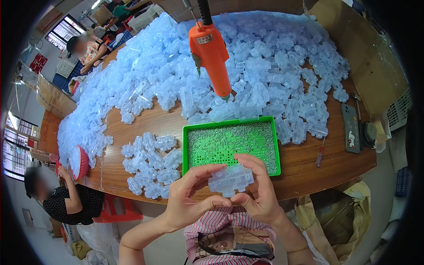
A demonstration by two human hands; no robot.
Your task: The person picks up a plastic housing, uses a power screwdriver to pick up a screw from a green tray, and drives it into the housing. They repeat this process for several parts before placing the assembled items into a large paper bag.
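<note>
Hundreds of loose plastic pieces (145, 73) are heaped over the wooden table (132, 121), their slope running up to the far side of the green tray (185, 150); a nudge there could send some sliding in among the small metal screws (260, 132); the tray looks shallow, so a bump on its near rim could spill part of its load; the orange electric screwdriver (212, 57) hangs tip-down beyond the tray, and if knocked it could swing against the heaped pieces.

One clear plastic piece (230, 179) is held up by the tray's near rim, the left hand (187, 194) grasping one end and the right hand (260, 190) the other; the plastic looks slick and the fingertip hold light, so it could twist or drop; it is frosty bluish-white, long and blocky, right end slightly raised, with stubby tabs along its near edge; finer detail is too blurred to tell.
</note>
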